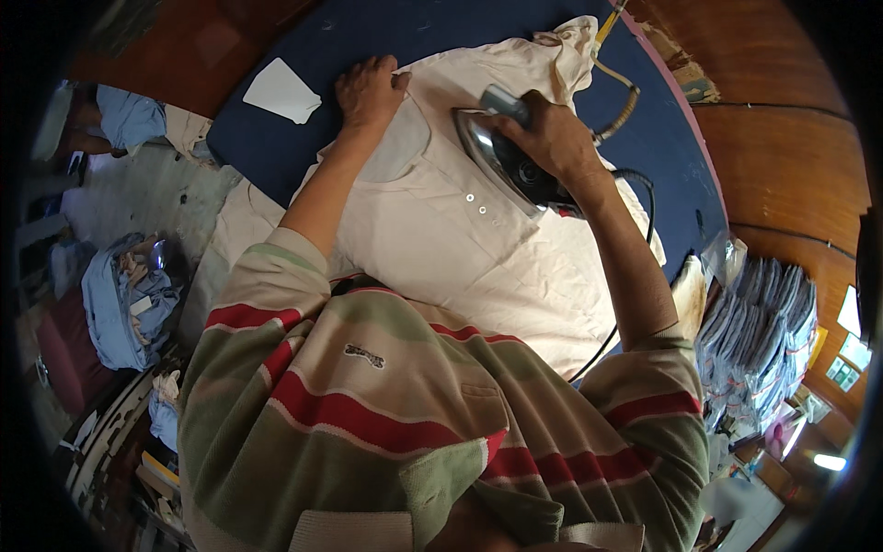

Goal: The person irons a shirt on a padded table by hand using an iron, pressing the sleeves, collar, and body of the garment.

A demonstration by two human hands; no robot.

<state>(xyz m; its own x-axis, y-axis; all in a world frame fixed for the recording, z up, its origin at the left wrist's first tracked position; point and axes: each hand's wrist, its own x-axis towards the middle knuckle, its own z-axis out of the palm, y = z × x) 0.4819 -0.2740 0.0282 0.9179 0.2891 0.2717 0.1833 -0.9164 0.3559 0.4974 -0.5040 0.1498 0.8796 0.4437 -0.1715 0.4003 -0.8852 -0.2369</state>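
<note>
A cream shirt (414, 230) with small white buttons lies spread on a dark blue padded ironing table. My right hand (556, 138) is wrapped round the handle of an electric iron (501, 164); its soleplate rests on the shirt, right of the buttons. At the shirt's far left edge, my left hand (371, 92) lies palm down with its fingers apart, holding nothing. A pale grey rounded piece (401, 149) shows on the shirt just below that hand. Left of it, a white flat template (281, 90) rests on the blue cover (349, 32).
A braided hose (627, 109) and a black cord (652, 198) run from the iron along the table's right side. Stacked folded blue-grey garments (759, 336) stand at the right against a wooden wall (782, 152). Bundled light blue garments (129, 299) sit at the left.
</note>
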